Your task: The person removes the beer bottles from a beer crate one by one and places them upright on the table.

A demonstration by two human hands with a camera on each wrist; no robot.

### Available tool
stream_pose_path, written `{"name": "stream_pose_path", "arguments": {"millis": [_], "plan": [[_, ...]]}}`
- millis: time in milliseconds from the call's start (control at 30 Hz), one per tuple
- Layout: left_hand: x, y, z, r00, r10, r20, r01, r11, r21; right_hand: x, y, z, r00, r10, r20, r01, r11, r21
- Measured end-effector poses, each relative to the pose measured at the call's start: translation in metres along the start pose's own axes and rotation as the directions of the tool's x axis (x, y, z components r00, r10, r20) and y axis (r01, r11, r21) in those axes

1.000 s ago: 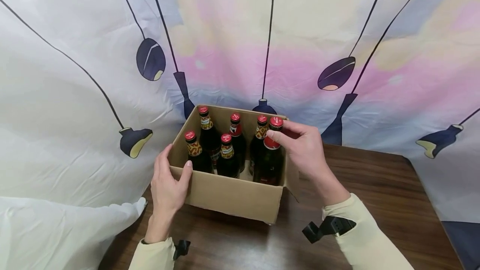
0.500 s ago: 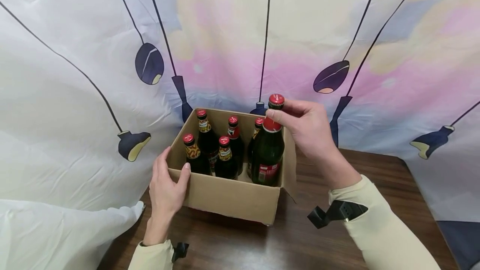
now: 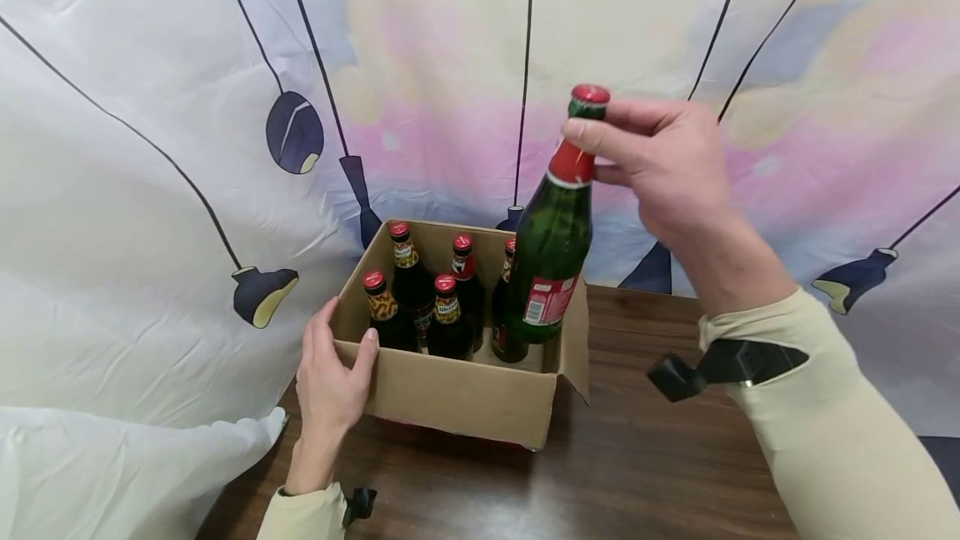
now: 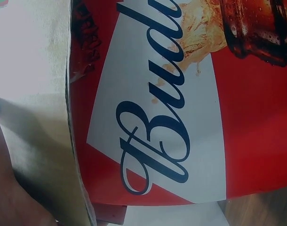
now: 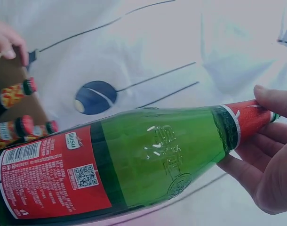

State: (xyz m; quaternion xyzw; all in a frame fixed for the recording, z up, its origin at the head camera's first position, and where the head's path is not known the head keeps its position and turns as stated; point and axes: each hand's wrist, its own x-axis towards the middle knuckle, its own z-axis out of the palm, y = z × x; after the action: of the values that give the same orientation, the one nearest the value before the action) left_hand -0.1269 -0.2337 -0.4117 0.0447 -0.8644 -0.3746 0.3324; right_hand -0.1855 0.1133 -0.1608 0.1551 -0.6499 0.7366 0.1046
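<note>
My right hand (image 3: 671, 161) grips a green glass beer bottle (image 3: 555, 223) by its red-wrapped neck, thumb and fingers round it. The bottle tilts, with its base just above the right part of an open cardboard box (image 3: 457, 394). In the right wrist view, the bottle's red label (image 5: 54, 176) faces the camera. My left hand (image 3: 330, 382) holds the box's near left corner, with the thumb over the front rim. Several dark beer bottles (image 3: 447, 315) with red caps stand upright inside. In the left wrist view, the box's red printed side (image 4: 148, 108) fills most of the frame.
The box stands on a dark wood table (image 3: 645, 423), with a flap (image 3: 576, 340) hanging outward on its right. A printed curtain (image 3: 420, 82) hangs behind the table, and white cloth (image 3: 127, 465) bunches at the left.
My right hand has lifted the green beer bottle from the box's near right corner, up and to the right, tilting it. My left hand has stayed on the box.
</note>
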Motion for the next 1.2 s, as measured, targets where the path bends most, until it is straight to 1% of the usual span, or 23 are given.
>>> {"name": "stream_pose_path", "arguments": {"millis": [133, 267, 367, 500, 667, 800, 900, 967, 1033, 1133, 1200], "plan": [[0.001, -0.001, -0.001, 1.0, -0.007, -0.002, 0.007, 1.0, -0.002, 0.007, -0.014, -0.01, 0.998, -0.051, -0.032, 0.053, 0.997, 0.049], [0.0, -0.004, -0.004, 1.0, -0.01, -0.018, 0.01, 1.0, 0.0, 0.012, -0.019, -0.02, 0.995, -0.078, -0.059, 0.08, 0.996, 0.04], [0.0, -0.005, -0.006, 1.0, -0.007, -0.028, 0.007, 1.0, 0.0, 0.015, -0.02, -0.03, 0.995, -0.062, -0.08, 0.065, 0.997, 0.037], [0.001, -0.006, -0.009, 0.999, -0.004, -0.034, 0.004, 1.0, -0.002, 0.017, -0.016, -0.043, 0.995, -0.011, -0.1, 0.014, 1.0, 0.025], [0.0, -0.006, -0.011, 0.999, -0.01, -0.037, 0.01, 1.0, -0.005, 0.018, 0.004, -0.06, 0.994, 0.043, -0.103, -0.047, 0.998, -0.04], [-0.002, -0.003, -0.011, 0.999, -0.018, -0.032, 0.018, 1.0, -0.008, 0.01, 0.025, -0.073, 0.988, 0.091, -0.122, -0.105, 0.988, -0.111], [-0.001, -0.001, -0.012, 0.999, -0.022, -0.026, 0.022, 1.0, -0.017, 0.005, 0.04, -0.08, 0.983, 0.116, -0.14, -0.132, 0.985, -0.112], [0.0, 0.001, -0.012, 0.999, -0.024, -0.024, 0.024, 0.999, -0.021, 0.002, 0.052, -0.082, 0.981, 0.126, -0.15, -0.148, 0.978, -0.146], [0.0, 0.001, -0.011, 0.999, -0.025, -0.023, 0.025, 0.999, -0.023, 0.0, 0.064, -0.084, 0.978, 0.141, -0.156, -0.172, 0.962, -0.211], [-0.001, 0.001, -0.011, 0.999, -0.024, -0.022, 0.023, 1.0, -0.016, -0.006, 0.084, -0.088, 0.971, 0.17, -0.17, -0.22, 0.916, -0.337], [-0.002, 0.001, -0.011, 1.0, -0.021, -0.019, 0.021, 1.0, -0.011, -0.009, 0.098, -0.09, 0.965, 0.194, -0.175, -0.247, 0.892, -0.379]]}}
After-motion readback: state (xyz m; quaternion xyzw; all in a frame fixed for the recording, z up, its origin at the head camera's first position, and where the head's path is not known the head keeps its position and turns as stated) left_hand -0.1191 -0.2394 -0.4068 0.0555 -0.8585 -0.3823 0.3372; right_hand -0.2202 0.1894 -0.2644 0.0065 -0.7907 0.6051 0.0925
